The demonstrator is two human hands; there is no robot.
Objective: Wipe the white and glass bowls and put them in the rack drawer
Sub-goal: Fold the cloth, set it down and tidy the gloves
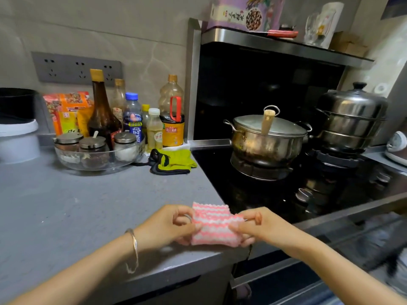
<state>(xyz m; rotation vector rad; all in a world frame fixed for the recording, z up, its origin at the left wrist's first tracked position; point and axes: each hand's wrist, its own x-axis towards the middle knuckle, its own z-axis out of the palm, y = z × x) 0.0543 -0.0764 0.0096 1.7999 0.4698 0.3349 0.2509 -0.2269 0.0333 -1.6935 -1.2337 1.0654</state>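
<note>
A folded pink-and-white striped cloth (212, 225) is held between both hands just above the front edge of the grey counter (66, 205). My left hand (167, 226) pinches its left side, with a silver bangle on that wrist. My right hand (257, 226) pinches its right side. A glass bowl (66, 158) stands at the back left of the counter and holds three lidded jars. No white bowl shows. A drawer (363, 249) stands pulled out below the stove at the lower right; its contents are blurred.
Bottles and snack packets crowd the back wall behind the glass bowl. A yellow-green glove (174, 160) lies beside the black stove (275, 194). A steel pot (266, 139) and a stacked steamer (352, 117) sit on the burners. A white appliance (17, 137) stands far left.
</note>
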